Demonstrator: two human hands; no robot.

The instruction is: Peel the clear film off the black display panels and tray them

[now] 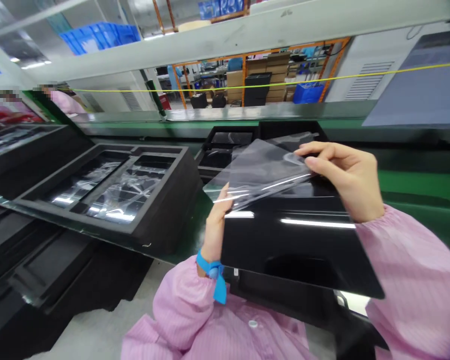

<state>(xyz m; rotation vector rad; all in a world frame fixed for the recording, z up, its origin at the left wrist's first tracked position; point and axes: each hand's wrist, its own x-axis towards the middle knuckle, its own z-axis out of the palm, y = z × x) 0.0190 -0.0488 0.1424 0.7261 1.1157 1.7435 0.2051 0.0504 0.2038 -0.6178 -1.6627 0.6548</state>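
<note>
A glossy black glass panel (296,245) is tilted up in front of my body. My left hand (216,220) grips its left edge, the thumb showing at the rim and the other fingers hidden behind it. Over the panel's far end rises a clear plastic film (266,165), bent and partly lifted off the surface. My right hand (341,172) pinches this film at its right corner between thumb and fingers. Around my left wrist is a blue wrist strap (213,272).
On the green bench at left stands a black foam tray (142,225) holding film-covered panels in two compartments. Another foam tray (33,150) lies farther left. Behind the film is a black divided box (232,135). A yellow cord (225,87) runs across the back.
</note>
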